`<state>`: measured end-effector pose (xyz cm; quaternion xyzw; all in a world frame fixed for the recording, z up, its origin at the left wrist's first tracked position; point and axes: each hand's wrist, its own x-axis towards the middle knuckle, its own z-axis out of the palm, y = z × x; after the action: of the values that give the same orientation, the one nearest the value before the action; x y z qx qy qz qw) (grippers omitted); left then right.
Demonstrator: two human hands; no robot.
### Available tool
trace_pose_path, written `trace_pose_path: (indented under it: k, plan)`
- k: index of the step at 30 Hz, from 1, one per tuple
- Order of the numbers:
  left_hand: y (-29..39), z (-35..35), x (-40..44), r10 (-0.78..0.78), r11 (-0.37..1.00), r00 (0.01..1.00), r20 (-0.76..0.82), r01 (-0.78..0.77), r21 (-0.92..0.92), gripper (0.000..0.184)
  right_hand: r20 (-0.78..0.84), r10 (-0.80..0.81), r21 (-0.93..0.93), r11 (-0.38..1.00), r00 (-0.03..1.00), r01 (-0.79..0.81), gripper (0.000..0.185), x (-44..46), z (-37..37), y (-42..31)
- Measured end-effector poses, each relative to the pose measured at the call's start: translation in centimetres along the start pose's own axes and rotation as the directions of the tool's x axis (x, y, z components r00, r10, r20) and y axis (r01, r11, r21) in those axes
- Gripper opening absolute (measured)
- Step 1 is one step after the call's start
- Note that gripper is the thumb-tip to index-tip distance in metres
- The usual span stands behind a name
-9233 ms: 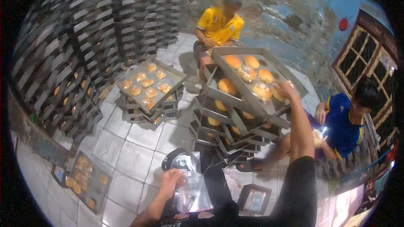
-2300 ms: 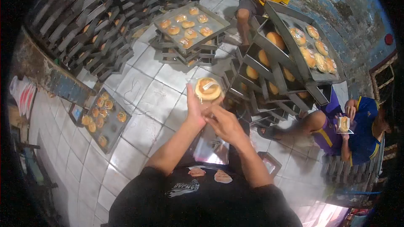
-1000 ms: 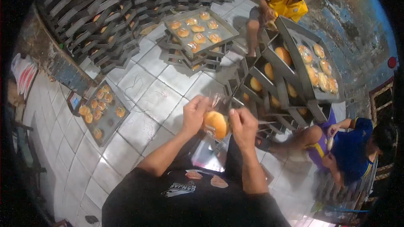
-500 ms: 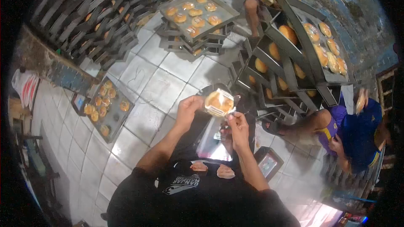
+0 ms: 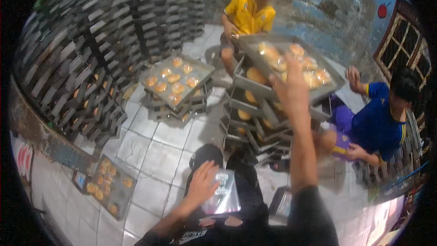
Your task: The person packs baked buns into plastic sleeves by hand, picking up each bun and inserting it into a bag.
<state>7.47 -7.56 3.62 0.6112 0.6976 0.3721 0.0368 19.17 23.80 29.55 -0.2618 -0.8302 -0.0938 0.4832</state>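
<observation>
My left hand (image 5: 203, 183) lies on my lap with its fingers stretched over the edge of a stack of clear plastic bags (image 5: 224, 198). My right hand (image 5: 291, 84) is stretched forward to the upper tray (image 5: 330, 92) of the right-hand pile, smeared by motion. Its thumb looks apart from the fingers, but whether anything is in it I cannot make out. Around it on that tray lie several wrapped buns (image 5: 310, 79), golden and shiny.
A second tray pile (image 5: 150, 94) with wrapped buns stands on the tiled floor. A low tray (image 5: 123, 196) holds more buns at left. Tall tray stacks (image 5: 104, 32) line the back. One person in yellow (image 5: 248, 16) and another in blue (image 5: 375, 114) sit nearby.
The wrapped bun has left the space between my hands. My right hand has swung forward and right to the tray pile; my left has dropped onto the bags. My view has tilted up.
</observation>
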Motion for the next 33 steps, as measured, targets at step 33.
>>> trace_pose_path:
  k: [33]
  plan:
    - [-3.8,3.0,2.6,-0.594,0.150,0.759,0.267,0.431,-0.890,0.016,0.464,0.528,-0.109,0.831,0.711,-0.546,0.056,-6.6,1.1,25.5]
